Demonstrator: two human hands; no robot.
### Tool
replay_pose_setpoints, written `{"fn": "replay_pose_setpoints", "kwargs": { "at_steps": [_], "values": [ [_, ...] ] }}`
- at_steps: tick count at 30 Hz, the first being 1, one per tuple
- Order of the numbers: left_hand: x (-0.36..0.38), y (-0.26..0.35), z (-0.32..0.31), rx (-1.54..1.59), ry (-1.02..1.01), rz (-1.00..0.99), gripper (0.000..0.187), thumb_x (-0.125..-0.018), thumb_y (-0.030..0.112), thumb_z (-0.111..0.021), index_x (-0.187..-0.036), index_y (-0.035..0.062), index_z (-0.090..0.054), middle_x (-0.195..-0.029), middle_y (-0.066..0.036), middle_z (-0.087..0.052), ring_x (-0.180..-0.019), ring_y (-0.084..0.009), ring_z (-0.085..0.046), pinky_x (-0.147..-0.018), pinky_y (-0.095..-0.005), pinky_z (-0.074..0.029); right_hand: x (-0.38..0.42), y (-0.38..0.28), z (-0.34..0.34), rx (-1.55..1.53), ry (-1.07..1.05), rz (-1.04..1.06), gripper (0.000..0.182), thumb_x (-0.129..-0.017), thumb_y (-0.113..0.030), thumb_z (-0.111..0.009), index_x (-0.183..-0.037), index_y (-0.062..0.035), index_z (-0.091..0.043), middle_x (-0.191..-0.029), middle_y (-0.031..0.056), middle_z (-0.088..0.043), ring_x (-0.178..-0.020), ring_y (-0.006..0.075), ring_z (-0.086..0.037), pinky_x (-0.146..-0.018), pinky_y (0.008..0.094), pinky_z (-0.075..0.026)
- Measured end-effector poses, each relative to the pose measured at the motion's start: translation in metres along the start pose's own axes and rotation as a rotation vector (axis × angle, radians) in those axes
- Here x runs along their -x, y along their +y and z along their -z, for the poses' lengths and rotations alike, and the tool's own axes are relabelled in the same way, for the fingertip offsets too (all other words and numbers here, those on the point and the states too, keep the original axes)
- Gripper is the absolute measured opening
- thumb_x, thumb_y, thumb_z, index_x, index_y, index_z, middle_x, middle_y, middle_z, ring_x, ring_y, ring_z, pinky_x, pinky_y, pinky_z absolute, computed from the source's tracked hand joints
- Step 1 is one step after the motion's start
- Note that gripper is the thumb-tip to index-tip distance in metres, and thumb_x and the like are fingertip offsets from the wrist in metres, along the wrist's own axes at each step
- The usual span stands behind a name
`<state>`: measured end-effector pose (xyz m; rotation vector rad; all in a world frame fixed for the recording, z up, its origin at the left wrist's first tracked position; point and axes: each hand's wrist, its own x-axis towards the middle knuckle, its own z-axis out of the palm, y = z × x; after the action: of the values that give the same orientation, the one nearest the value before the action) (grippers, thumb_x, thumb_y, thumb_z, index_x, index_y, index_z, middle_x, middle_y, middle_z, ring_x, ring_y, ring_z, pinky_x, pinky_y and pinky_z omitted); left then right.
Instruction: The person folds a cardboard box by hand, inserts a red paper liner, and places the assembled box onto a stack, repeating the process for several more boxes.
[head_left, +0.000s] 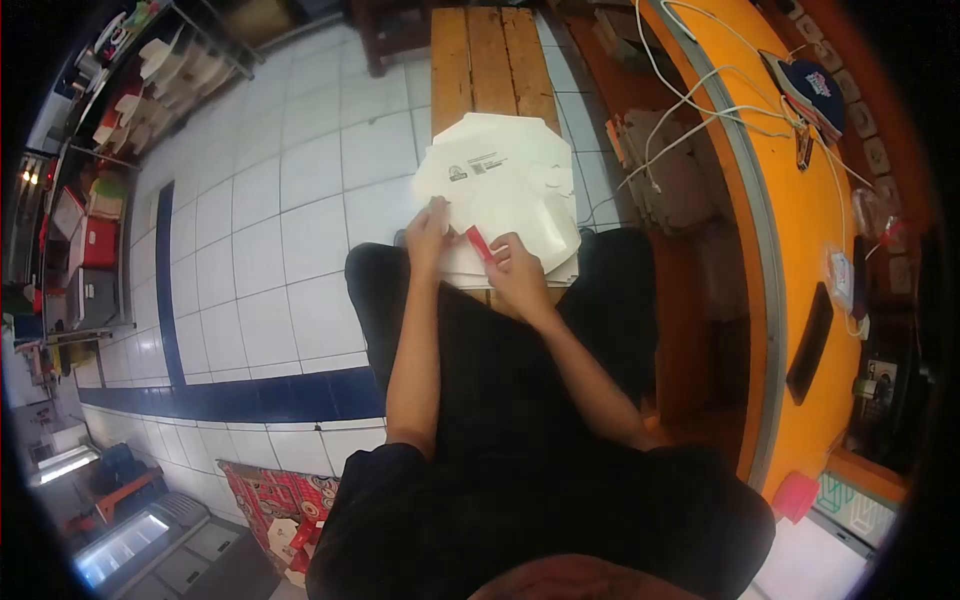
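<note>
On the wooden bench between my knees lies a stack of flat white cardboard sheets, cut with angled corners. The top one carries small black print near its far side. My left hand is closed at the near left edge of the cardboard, fingers pinching it. A small red strip sticks out of my right hand, which is closed on its near end above the cardboard. The red strip is too small for me to tell its exact kind.
The wooden bench runs away from me over a white tiled floor. An orange counter with loose white cables and a dark cap stands on the right. Shelves line the left. A red patterned bag with scraps is behind left.
</note>
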<state>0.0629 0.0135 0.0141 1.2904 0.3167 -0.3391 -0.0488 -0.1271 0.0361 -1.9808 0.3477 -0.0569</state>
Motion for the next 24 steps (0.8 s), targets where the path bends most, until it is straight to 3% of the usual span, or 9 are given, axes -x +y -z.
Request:
{"fn": "replay_pose_setpoints", "kwargs": {
  "at_steps": [4,6,10,13,15,17,19,23,24],
  "values": [
    [-0.020,-0.029,0.015,-0.496,0.055,-0.243,0.032,-0.097,0.029,-0.071,-0.102,-0.0023,-0.074,-0.075,-0.005,-0.070,-0.068,-0.0129,-0.068,-0.058,-0.0257,-0.051,-0.012,0.023,-0.018,0.156,-0.038,-0.010,0.026,-0.087,-0.011,-0.067,-0.110,-0.0009,-0.067,-0.091,0.0168,-0.073,-0.081,0.0298,-0.073,-0.076,0.0400,-0.057],
    [-0.003,-0.030,0.009,-0.358,0.034,-0.211,0.030,-0.095,0.025,-0.072,-0.104,-0.0035,-0.073,-0.078,-0.007,-0.071,-0.068,-0.0132,-0.068,-0.058,-0.0259,-0.052,-0.018,0.031,-0.027,0.176,-0.032,-0.005,0.025,-0.089,-0.013,-0.065,-0.111,-0.0018,-0.065,-0.100,0.0228,-0.070,-0.096,0.0409,-0.067,-0.085,0.0495,-0.052],
    [0.030,-0.028,-0.012,-0.052,0.077,-0.132,0.022,-0.093,0.015,-0.073,-0.103,-0.0044,-0.070,-0.088,-0.011,-0.072,-0.071,-0.0149,-0.070,-0.059,-0.0269,-0.053,-0.021,0.034,-0.030,0.160,-0.011,0.021,0.024,-0.089,-0.012,-0.063,-0.111,-0.0016,-0.065,-0.104,0.0249,-0.068,-0.101,0.0435,-0.064,-0.087,0.0510,-0.051],
    [0.038,-0.041,-0.016,-0.050,0.119,-0.087,0.015,-0.095,0.012,-0.070,-0.101,-0.0024,-0.069,-0.091,-0.011,-0.072,-0.075,-0.0172,-0.071,-0.065,-0.0293,-0.055,-0.026,0.036,-0.030,0.175,0.013,0.037,0.036,-0.088,-0.008,-0.064,-0.124,-0.0039,-0.067,-0.098,0.0233,-0.071,-0.092,0.0371,-0.070,-0.084,0.0430,-0.055],
    [0.041,-0.053,-0.014,-0.445,0.072,-0.423,0.019,-0.096,0.014,-0.071,-0.106,-0.0021,-0.067,-0.096,-0.012,-0.073,-0.081,-0.0198,-0.071,-0.073,-0.0320,-0.056,-0.028,0.028,-0.025,0.072,0.075,0.154,0.041,-0.089,-0.006,-0.062,-0.130,-0.0054,-0.066,-0.103,0.0254,-0.070,-0.095,0.0386,-0.069,-0.086,0.0429,-0.055],
    [0.038,-0.062,-0.013,-0.455,0.056,-0.363,0.024,-0.096,0.016,-0.072,-0.110,-0.0025,-0.066,-0.100,-0.013,-0.073,-0.088,-0.0207,-0.071,-0.081,-0.0336,-0.056,-0.031,0.024,-0.024,0.157,0.014,0.087,0.047,-0.092,-0.007,-0.062,-0.139,-0.0038,-0.060,-0.107,0.0242,-0.070,-0.096,0.0337,-0.070,-0.087,0.0393,-0.055],
    [0.028,-0.065,-0.009,-0.232,-0.028,-0.315,0.025,-0.094,0.017,-0.073,-0.110,-0.0025,-0.067,-0.101,-0.014,-0.074,-0.092,-0.0197,-0.070,-0.082,-0.0330,-0.055,-0.035,0.025,-0.029,-0.344,-0.077,0.181,0.051,-0.094,-0.009,-0.063,-0.145,-0.0011,-0.055,-0.108,0.0198,-0.071,-0.097,0.0256,-0.070,-0.086,0.0346,-0.055],
    [0.018,-0.061,0.000,-0.469,0.079,-0.220,0.026,-0.088,0.017,-0.076,-0.105,-0.0007,-0.069,-0.092,-0.011,-0.074,-0.086,-0.0183,-0.071,-0.079,-0.0325,-0.056,-0.037,0.010,0.016,-0.153,-0.104,0.118,0.046,-0.093,-0.011,-0.069,-0.136,-0.0003,-0.059,-0.101,0.0143,-0.073,-0.089,0.0233,-0.071,-0.079,0.0328,-0.056],
    [0.025,-0.050,-0.005,-0.474,0.069,-0.228,0.026,-0.088,0.017,-0.076,-0.105,-0.0007,-0.069,-0.092,-0.011,-0.074,-0.086,-0.0183,-0.071,-0.079,-0.0325,-0.056,-0.046,0.009,0.034,-0.159,0.035,0.098,0.045,-0.090,-0.013,-0.072,-0.133,-0.0028,-0.061,-0.098,0.0136,-0.072,-0.085,0.0254,-0.070,-0.076,0.0360,-0.056]
  ]
}}
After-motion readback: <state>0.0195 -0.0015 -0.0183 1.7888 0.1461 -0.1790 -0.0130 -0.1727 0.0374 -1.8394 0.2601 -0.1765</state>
